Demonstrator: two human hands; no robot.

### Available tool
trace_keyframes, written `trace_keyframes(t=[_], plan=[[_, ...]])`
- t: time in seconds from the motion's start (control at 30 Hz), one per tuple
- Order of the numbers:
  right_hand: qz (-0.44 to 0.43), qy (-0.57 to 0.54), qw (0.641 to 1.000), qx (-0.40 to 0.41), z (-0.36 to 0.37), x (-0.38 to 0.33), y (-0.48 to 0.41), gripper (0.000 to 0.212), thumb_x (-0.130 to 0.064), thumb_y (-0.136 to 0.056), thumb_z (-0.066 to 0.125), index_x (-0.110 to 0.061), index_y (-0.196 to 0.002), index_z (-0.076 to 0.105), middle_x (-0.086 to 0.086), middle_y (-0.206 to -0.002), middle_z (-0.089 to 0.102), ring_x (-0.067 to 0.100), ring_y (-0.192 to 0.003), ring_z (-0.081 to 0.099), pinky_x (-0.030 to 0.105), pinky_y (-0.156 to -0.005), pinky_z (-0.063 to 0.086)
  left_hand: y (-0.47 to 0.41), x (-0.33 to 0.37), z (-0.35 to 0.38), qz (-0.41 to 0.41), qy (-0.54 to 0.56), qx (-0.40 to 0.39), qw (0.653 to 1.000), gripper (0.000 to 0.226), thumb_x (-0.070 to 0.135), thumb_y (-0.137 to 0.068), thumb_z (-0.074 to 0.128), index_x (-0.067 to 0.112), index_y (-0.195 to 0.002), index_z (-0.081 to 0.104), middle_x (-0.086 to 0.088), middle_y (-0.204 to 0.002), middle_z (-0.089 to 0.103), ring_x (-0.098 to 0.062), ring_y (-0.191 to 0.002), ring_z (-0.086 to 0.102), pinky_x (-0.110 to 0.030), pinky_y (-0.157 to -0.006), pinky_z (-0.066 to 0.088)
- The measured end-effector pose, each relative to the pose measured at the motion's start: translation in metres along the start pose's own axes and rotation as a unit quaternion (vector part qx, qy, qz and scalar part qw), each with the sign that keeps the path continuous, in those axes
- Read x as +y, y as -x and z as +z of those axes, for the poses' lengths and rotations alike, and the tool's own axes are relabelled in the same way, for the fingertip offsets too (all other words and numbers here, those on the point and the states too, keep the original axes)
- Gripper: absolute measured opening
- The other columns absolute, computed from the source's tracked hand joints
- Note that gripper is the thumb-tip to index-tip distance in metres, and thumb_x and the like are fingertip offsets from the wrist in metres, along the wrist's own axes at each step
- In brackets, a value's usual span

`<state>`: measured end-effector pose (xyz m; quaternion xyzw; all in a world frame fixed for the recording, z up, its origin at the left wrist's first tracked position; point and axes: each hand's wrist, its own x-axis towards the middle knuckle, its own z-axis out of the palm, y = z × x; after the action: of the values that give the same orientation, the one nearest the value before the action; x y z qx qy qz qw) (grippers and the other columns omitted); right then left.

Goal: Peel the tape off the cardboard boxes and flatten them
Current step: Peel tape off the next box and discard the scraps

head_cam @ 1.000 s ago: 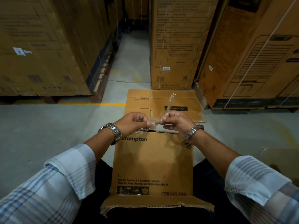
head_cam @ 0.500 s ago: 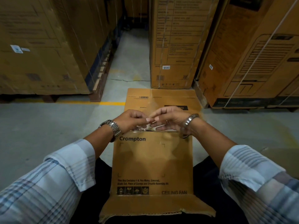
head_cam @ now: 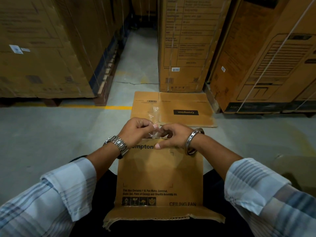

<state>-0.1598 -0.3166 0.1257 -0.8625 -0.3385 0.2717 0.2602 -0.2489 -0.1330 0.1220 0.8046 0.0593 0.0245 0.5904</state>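
Note:
A brown Crompton ceiling fan box [head_cam: 160, 173] rests on my lap, its far top edge under both hands. My left hand [head_cam: 136, 130] pinches a strip of clear tape [head_cam: 153, 112] that rises from the box's top edge. My right hand [head_cam: 172, 135] grips that top edge, thumb pressed on the printed face, fingers curled over the rim beside the tape. A flattened Crompton box [head_cam: 186, 108] lies on the floor just beyond my hands.
Tall strapped cartons stand on pallets at the left [head_cam: 42, 48], centre back [head_cam: 189, 45] and right [head_cam: 266, 57]. A narrow aisle [head_cam: 140, 57] runs between them. A yellow floor line [head_cam: 118, 107] crosses the grey concrete. A cardboard piece [head_cam: 294, 170] lies at right.
The tape strip, held up by my right hand a second ago, is now pinched by my left hand. My right hand has dropped onto the box's top edge.

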Motion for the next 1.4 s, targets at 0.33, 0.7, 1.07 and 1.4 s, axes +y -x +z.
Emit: trace_keyframes(t=[0.33,0.7,1.07,1.4], plan=[[-0.005,0.018,1.000,0.009,0.002,-0.004,-0.001,0.060,-0.062,-0.065,0.085,-0.031,-0.113,0.069,-0.012,-0.115,0.069,0.001,-0.093,0.061,0.018,-0.070,0.045,0.007,0.005,-0.003,-0.056,0.115,0.026,0.991,0.024,0.015,-0.095,0.065,-0.005,-0.089,0.076,-0.008,-0.079,0.076,-0.014,-0.078,0.073,-0.023,-0.073,0.057],[-0.015,0.044,0.999,0.014,0.004,-0.005,-0.005,0.057,-0.060,-0.066,0.085,-0.031,-0.112,0.068,-0.012,-0.114,0.069,-0.008,-0.082,0.055,0.015,-0.063,0.039,0.012,0.006,-0.003,-0.061,0.171,0.080,0.980,0.021,0.013,-0.096,0.063,0.000,-0.084,0.075,-0.007,-0.072,0.072,-0.016,-0.072,0.069,-0.027,-0.073,0.060],[-0.016,0.038,0.999,0.018,0.004,-0.006,-0.005,0.059,-0.061,-0.061,0.086,-0.034,-0.109,0.067,-0.013,-0.114,0.068,-0.004,-0.086,0.059,0.019,-0.064,0.042,0.011,0.011,-0.003,-0.077,0.235,0.106,0.963,0.024,0.016,-0.096,0.062,0.003,-0.078,0.071,-0.002,-0.069,0.067,-0.017,-0.072,0.063,-0.036,-0.081,0.061],[-0.012,0.038,0.999,0.022,0.004,-0.009,-0.003,0.050,-0.060,-0.061,0.087,-0.031,-0.097,0.069,-0.014,-0.098,0.069,0.000,-0.077,0.060,0.023,-0.065,0.045,0.013,0.015,0.003,-0.085,0.253,0.104,0.958,0.025,0.016,-0.098,0.060,0.004,-0.077,0.068,-0.004,-0.074,0.069,-0.015,-0.072,0.068,-0.035,-0.077,0.062]])
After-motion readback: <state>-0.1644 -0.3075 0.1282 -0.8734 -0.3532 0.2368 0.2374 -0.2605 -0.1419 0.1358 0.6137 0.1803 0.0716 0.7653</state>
